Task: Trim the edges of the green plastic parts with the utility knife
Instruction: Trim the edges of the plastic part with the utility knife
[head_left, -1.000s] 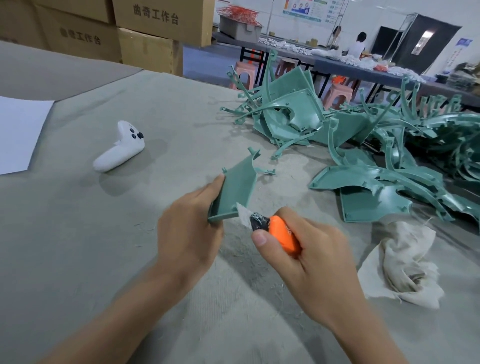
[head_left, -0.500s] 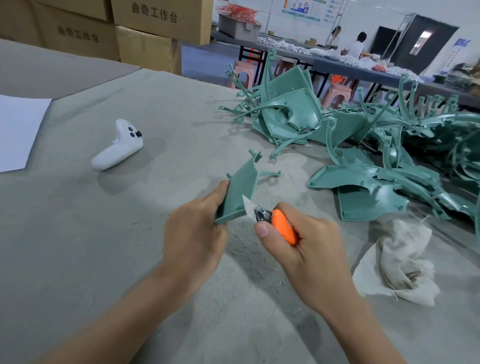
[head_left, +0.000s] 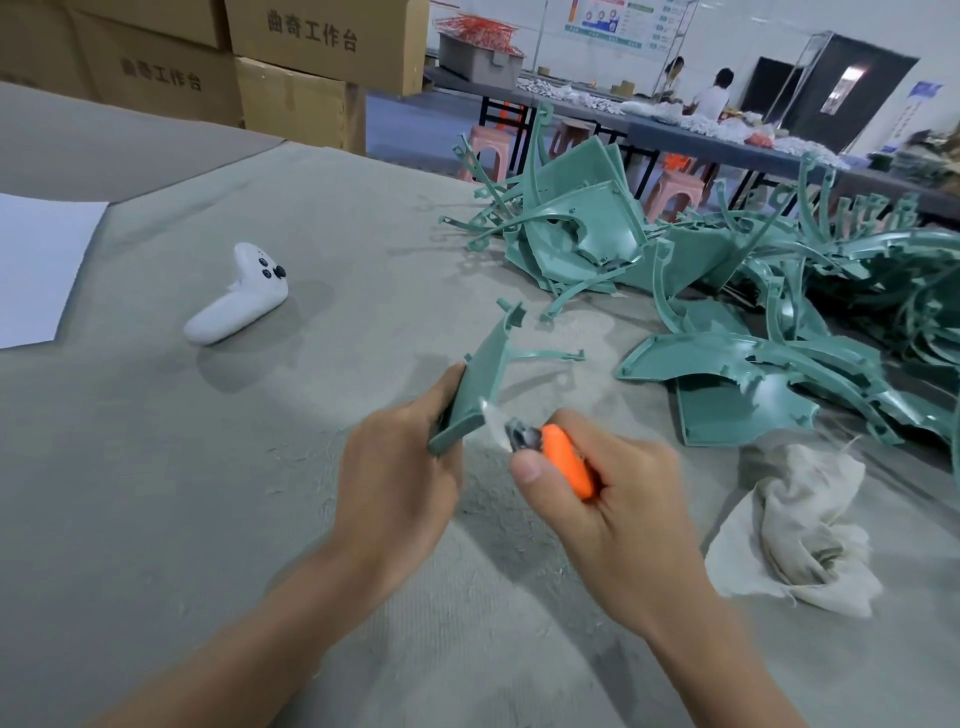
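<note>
Green plastic part mid-frame, tilted on edge over grey table | white controller lying well left | left hand grips part's lower end | utility knife blade at part's right edge | right hand wrapped round orange handle | pile of green parts and crumpled cloth far right

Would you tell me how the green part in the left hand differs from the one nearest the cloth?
The held green part stands tilted on edge in the left hand; the lying green part rests flat on the table. The utility knife in the right hand meets the held part's edge; nothing cuts the lying part. Both are green plastic.
</note>
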